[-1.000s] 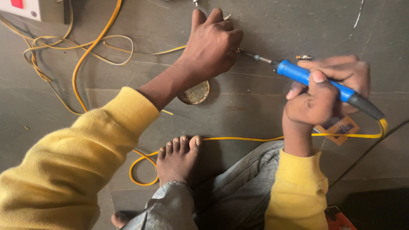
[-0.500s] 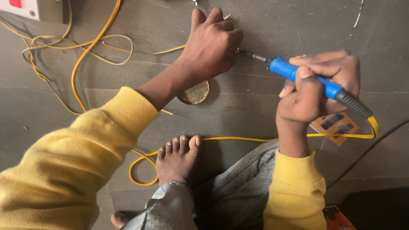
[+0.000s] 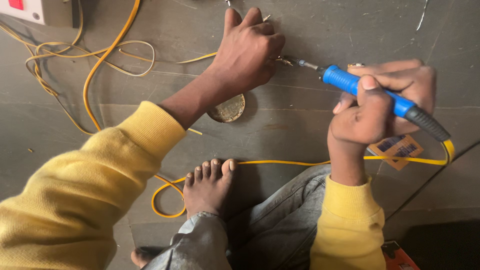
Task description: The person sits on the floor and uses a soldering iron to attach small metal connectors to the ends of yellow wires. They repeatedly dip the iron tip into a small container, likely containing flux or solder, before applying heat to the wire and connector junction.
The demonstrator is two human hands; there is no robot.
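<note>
We solder on the grey floor.
Head view: our right hand point(image 3: 380, 107) is closed around the blue soldering iron point(image 3: 370, 92), tip pointing left at the small metal piece point(image 3: 284, 60) pinched under our curled left hand point(image 3: 247, 47); round tin point(image 3: 227, 107) just near.

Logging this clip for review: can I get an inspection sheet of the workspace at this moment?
Surface: grey floor, scuffed and scratched.
Job's things: blue-handled soldering iron, tip at a small metal part by the left fingers.
Clutter: round metal tin below the left wrist; orange printed tag under the right hand.
Grippers: left hand pressed to the floor, pinching the part; right hand closed around the iron.
Cables: yellow cord runs from the iron past the bare foot; thin yellow wires looped at left.
Surroundings: white socket box top left; red object at the bottom edge.
</note>
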